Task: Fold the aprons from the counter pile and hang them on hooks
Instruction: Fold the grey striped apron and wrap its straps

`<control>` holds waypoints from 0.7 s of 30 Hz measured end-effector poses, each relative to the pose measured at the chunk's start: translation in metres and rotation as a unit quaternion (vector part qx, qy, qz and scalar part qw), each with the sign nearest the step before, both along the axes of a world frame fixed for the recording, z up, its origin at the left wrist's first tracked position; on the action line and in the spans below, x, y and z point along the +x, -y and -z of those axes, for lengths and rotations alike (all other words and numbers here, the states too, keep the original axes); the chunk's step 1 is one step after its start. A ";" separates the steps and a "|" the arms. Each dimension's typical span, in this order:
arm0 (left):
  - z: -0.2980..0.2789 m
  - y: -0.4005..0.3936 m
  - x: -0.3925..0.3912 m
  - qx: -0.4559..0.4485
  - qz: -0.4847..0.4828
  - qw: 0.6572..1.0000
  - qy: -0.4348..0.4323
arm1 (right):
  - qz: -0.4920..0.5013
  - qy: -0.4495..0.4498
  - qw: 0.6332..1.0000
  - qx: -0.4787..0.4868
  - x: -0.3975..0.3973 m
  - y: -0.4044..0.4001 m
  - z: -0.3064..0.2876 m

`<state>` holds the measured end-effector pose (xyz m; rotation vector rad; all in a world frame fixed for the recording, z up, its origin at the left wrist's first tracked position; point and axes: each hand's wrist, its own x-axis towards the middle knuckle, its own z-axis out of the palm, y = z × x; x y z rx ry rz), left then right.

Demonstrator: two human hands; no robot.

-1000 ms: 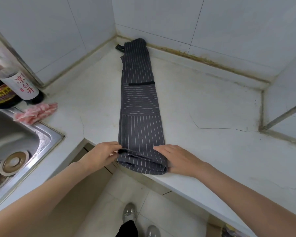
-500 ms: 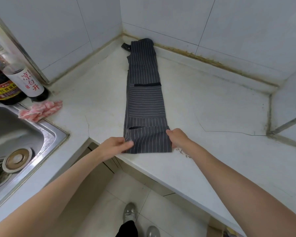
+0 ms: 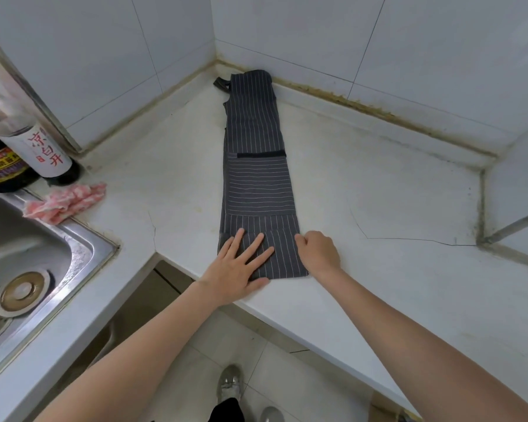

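Observation:
A dark grey pinstriped apron (image 3: pixel 256 178) lies on the white counter (image 3: pixel 378 208) as a long narrow strip, reaching from the front edge to the tiled corner. Its near end is folded up over itself. My left hand (image 3: pixel 238 266) lies flat on that folded end, fingers straight and spread. My right hand (image 3: pixel 317 254) sits at the fold's right edge with fingers curled; whether it pinches the cloth is hidden. A dark strap loop (image 3: pixel 221 83) sticks out at the far end.
A steel sink (image 3: pixel 28 254) with a drain plug is at the left. Two dark bottles (image 3: pixel 22 147) stand behind it, with a pink rag (image 3: pixel 64 201) beside them. Tiled walls close the corner. The counter has a crack at the right.
The apron's near end, which hung over the counter edge, was lifted and folded up onto the strip. My left hand went from pinching the corner to pressing flat on the fold.

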<state>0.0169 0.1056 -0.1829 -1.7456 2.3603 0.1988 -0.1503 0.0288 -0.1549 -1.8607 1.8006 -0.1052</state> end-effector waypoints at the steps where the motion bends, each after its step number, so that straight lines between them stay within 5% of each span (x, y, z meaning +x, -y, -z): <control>1: 0.004 0.003 0.001 0.025 0.001 1.000 0.004 | -0.046 -0.012 0.996 -0.081 -0.005 -0.002 -0.002; 3: 0.012 0.004 0.004 0.020 0.012 1.000 -0.015 | -0.243 -0.035 0.954 -0.171 -0.016 -0.008 0.001; 6: 0.012 0.008 0.016 0.008 0.034 0.998 -0.047 | -0.440 -0.125 0.885 -0.082 -0.028 -0.009 0.010; 11: -0.002 0.003 0.054 0.026 -0.039 0.981 -0.188 | -0.349 0.007 0.937 -0.033 -0.030 0.011 0.015; 15: -0.021 0.010 0.051 0.004 -0.260 0.891 -0.372 | -0.090 0.229 0.968 0.054 -0.022 0.028 0.000; 18: -0.019 0.019 0.043 -0.015 -0.400 0.798 -0.450 | -0.049 0.219 0.973 0.050 -0.014 0.032 -0.005; 21: -0.017 0.021 0.040 -0.039 -0.449 0.797 -0.401 | -0.046 0.126 0.991 0.024 0.000 0.029 0.001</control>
